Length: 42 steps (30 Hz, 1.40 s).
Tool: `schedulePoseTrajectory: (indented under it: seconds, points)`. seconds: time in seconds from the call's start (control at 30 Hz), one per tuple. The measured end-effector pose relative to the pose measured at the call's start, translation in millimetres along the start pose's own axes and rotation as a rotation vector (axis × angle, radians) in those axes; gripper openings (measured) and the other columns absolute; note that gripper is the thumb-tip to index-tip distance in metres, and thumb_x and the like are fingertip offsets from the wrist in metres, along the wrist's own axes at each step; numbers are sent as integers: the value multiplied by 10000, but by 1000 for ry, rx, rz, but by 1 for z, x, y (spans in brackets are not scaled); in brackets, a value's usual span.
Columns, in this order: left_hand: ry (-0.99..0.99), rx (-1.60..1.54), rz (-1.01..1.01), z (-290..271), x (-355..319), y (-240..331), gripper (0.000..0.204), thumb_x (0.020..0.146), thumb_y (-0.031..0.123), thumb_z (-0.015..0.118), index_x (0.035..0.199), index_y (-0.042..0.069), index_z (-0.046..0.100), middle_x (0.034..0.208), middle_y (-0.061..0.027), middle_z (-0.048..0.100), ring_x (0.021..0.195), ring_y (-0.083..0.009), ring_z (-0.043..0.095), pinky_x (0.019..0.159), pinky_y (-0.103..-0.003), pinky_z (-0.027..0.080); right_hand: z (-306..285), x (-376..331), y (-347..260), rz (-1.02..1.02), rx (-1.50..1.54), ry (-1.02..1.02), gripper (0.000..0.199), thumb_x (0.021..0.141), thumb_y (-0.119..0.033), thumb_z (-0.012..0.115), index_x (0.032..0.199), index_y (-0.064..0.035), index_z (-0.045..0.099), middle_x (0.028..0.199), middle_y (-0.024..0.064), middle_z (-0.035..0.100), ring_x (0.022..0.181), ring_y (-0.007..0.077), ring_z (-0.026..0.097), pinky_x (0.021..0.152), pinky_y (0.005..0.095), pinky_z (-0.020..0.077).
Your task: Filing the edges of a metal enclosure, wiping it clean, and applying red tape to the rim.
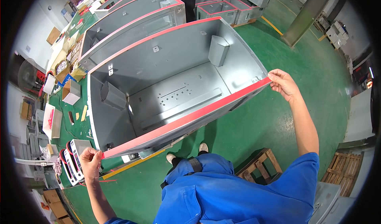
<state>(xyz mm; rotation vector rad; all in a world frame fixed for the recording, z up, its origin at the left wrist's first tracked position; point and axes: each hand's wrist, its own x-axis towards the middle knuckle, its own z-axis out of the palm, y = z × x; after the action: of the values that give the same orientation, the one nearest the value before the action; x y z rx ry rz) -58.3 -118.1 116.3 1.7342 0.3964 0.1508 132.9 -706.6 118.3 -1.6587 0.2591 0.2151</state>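
Note:
A large open grey metal box (178,99) lies in front of me, its perforated inner panel facing up. Along its near rim runs a red tape strip (190,117), stretched from one corner to the other. At the near left corner, my left hand (91,163) pinches one end of this strip between thumb and fingers. My right hand (283,84) is closed on the other end, by the right corner. Red edging also lines the box's far rim, while the two short rims look bare grey. Whether the strip lies fully flat on the near rim, I cannot tell.
More red-edged metal boxes (131,25) stand behind this one, beside a person (189,2). Small cartons (71,92) and white devices with red cables (71,162) sit at left. A wooden pallet (260,166) is near my legs; a pillar (307,18) rises at far right.

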Motion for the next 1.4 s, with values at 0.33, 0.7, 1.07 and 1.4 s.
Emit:
schedulePoseTrajectory:
  seconds: [0.33,0.7,1.07,1.4]
  points:
    - [20,61,41,3,-1,-2,167,747,46,634,654,64,497,539,34,488,394,-1,358,350,-145,255,-2,-1,2,-64,-129,51,186,775,-214,644,870,-78,560,737,-24,561,629,45,510,535,162,408]
    - [23,75,39,2,-3,-1,159,745,46,629,656,66,499,546,28,495,399,-2,358,359,-147,257,62,-40,-3,-961,-853,146,416,719,-169,634,1096,-42,513,1145,127,498,1099,284,450,941,392,337]
    - [15,44,42,3,-3,-2,156,754,35,617,660,66,497,537,39,481,401,0,355,361,-148,254,79,-44,4,-1110,-1216,-8,621,633,-179,688,1176,-23,432,1118,137,488,1084,285,446,986,447,285]
    - [16,60,67,4,-4,-1,160,759,42,613,656,70,494,539,36,487,396,1,351,360,-149,248,82,-45,8,-1106,-1185,-2,666,603,-146,703,1192,-27,415,1066,120,489,1020,269,467,972,445,306]
